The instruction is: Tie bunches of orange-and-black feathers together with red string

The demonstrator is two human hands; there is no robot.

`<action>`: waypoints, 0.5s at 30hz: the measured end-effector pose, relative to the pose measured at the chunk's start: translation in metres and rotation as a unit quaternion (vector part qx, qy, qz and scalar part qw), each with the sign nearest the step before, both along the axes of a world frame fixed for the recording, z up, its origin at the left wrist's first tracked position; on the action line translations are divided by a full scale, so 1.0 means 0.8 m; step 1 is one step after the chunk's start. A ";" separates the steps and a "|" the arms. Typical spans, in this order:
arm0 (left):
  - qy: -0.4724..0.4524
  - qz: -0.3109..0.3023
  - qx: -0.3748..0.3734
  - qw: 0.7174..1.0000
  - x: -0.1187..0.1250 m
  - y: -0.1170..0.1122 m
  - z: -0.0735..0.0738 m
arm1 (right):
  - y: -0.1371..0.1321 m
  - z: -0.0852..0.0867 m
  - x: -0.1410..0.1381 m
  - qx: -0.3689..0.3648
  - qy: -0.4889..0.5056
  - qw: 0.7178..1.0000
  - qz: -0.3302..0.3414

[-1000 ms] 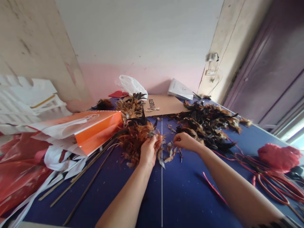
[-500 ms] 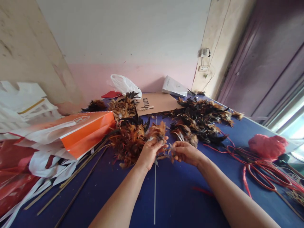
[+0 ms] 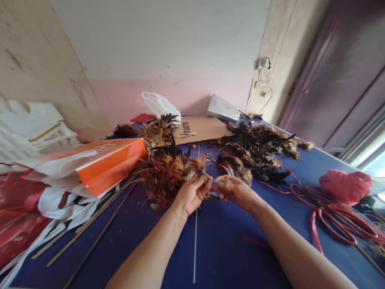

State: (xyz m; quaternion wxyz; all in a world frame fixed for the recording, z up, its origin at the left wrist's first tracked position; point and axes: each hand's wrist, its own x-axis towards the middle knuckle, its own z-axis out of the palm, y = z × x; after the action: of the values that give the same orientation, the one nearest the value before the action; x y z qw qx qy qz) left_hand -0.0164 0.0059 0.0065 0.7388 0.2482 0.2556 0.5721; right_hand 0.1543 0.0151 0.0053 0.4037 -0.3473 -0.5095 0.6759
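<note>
My left hand [image 3: 191, 194] pinches a small bunch of orange-brown feathers [image 3: 198, 165] at its quill ends, right beside a feather bundle [image 3: 164, 174] lying on the blue table [image 3: 210, 249]. My right hand [image 3: 234, 190] is closed on a few loose feathers and meets the left hand's fingertips. Just beyond my right hand spreads a pile of dark brown and black feathers [image 3: 255, 152].
An orange and white paper bag [image 3: 99, 164] and red plastic [image 3: 18, 216] lie at the left, with thin sticks [image 3: 99, 216] beside them. Red cord coils [image 3: 337, 218] and a pink tuft [image 3: 345, 186] sit at the right. Cardboard [image 3: 201, 128] and white bags rest at the far wall.
My right hand lifted loose feathers off the table and brought them over to my left hand, which raised its bunch slightly. The camera view shifted a little.
</note>
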 end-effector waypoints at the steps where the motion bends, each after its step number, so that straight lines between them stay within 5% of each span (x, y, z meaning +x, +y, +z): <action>1: -0.019 0.011 -0.019 1.000 0.000 0.001 0.000 | 0.000 0.001 -0.002 0.027 -0.025 0.999 -0.024; 6: -0.053 0.004 -0.052 0.997 0.000 0.003 -0.001 | -0.008 0.007 -0.017 0.150 -0.114 0.978 -0.094; 15: 0.024 -0.008 -0.030 0.999 0.009 -0.003 -0.007 | -0.005 0.003 -0.016 0.190 -0.115 0.959 -0.179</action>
State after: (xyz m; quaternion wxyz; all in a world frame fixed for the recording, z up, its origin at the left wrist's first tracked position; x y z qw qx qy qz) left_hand -0.0089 0.0039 0.0012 0.7442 0.2419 0.2878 0.5521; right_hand 0.1413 0.0112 0.0077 0.5152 -0.4248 -0.6009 0.4394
